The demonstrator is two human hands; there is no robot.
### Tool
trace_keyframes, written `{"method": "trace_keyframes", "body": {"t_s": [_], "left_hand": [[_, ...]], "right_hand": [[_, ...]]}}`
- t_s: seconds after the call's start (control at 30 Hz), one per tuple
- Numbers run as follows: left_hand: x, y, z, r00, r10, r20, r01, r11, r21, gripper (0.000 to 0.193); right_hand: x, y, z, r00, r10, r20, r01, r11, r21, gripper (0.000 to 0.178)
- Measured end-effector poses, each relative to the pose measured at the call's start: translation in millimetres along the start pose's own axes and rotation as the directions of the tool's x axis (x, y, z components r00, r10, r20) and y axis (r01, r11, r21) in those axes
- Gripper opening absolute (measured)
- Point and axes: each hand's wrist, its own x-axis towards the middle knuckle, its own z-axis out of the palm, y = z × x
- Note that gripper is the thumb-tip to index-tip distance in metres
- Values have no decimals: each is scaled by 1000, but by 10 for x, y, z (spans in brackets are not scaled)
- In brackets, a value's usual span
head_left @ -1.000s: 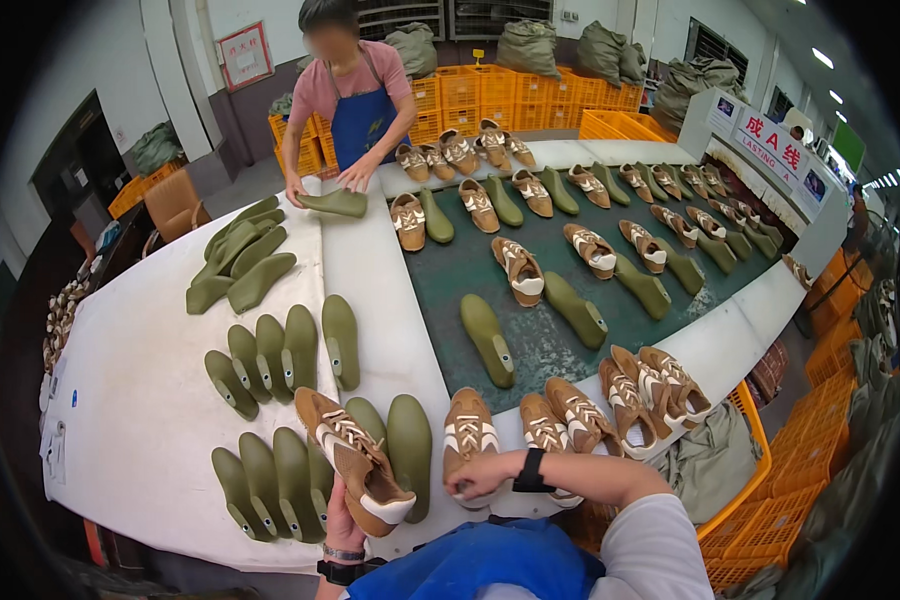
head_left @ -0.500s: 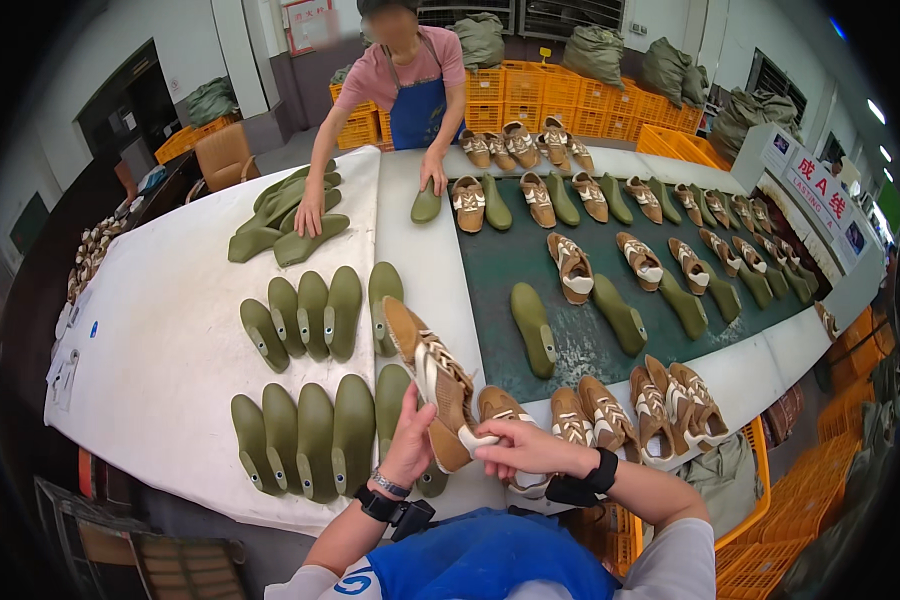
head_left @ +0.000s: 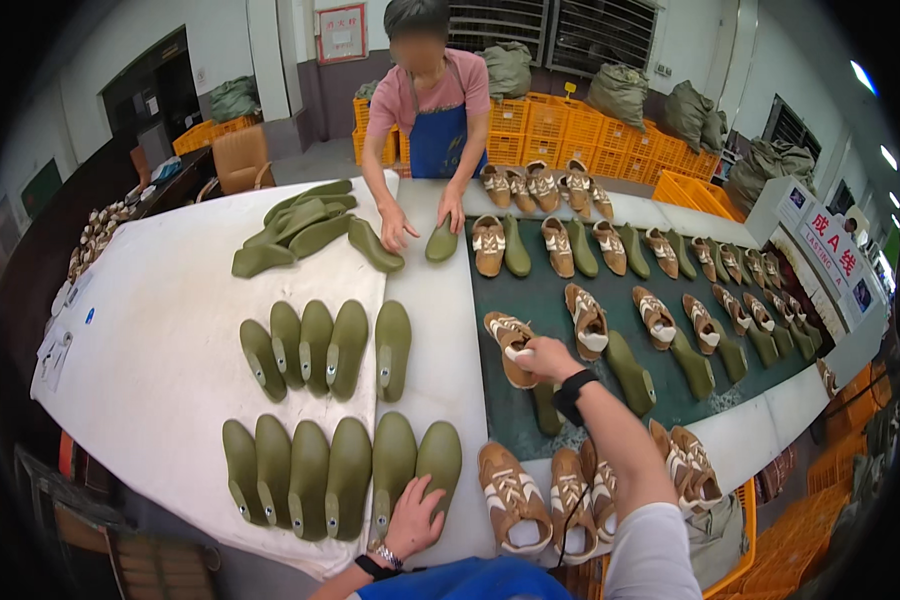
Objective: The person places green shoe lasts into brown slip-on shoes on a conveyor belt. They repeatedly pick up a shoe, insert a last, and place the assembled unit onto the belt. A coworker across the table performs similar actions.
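Note:
My right hand (head_left: 548, 360) grips the heel of a brown and white sneaker (head_left: 510, 340) at the left end of the dark green work surface (head_left: 515, 425). Partly hidden under my right arm, a green shoe last (head_left: 547, 408) lies just nearer than that sneaker. My left hand (head_left: 413, 520) lies with its fingers apart against the lower end of another green shoe last (head_left: 439, 462), the rightmost in the near row. Beside it stands a similar last (head_left: 394, 460). Several brown sneakers (head_left: 515, 495) rest along the near edge, right of my left hand.
Across the table, a co-worker (head_left: 430, 110) has one hand on a green last (head_left: 441, 242) and the other by a last (head_left: 373, 246) near a pile. Sneakers and lasts stand in rows on the green surface. Orange crates (head_left: 570, 125) line the back; a sign box (head_left: 820, 240) stands right.
The sneaker has gone from both my hands to my right hand alone, forward onto the green surface. My left hand has let go and dropped to a last. The co-worker's last has left the pile.

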Motion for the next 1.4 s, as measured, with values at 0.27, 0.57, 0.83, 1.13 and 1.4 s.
{"method": "trace_keyframes", "body": {"t_s": [0.27, 0.57, 0.83, 1.13, 1.4], "left_hand": [[40, 17, 9, 1000, -2, 19, 2, 999, 39, 36], [44, -87, 6, 998, 67, -3, -67, 998, 14, 42], [-322, -114, -397, 988, -64, -142, 89, 980, 176, 51], [-424, -277, -177, 983, -6, -184, 32, 990, 137, 43], [-105, -239, -126, 992, 43, -118, -5, 952, 306, 49]], "right_hand": [[896, 484, 1001, 959, 77, -271, -35, 988, 153, 44], [-55, 67, 447, 901, -401, 168, 351, 899, 261, 45], [-2214, -189, -401, 693, -598, 402, 521, 801, 294, 38], [-3533, 587, 645, 972, -49, 228, 79, 989, -125, 25], [-3819, 581, 1296, 920, -119, -372, 128, 992, -1, 40]]}}
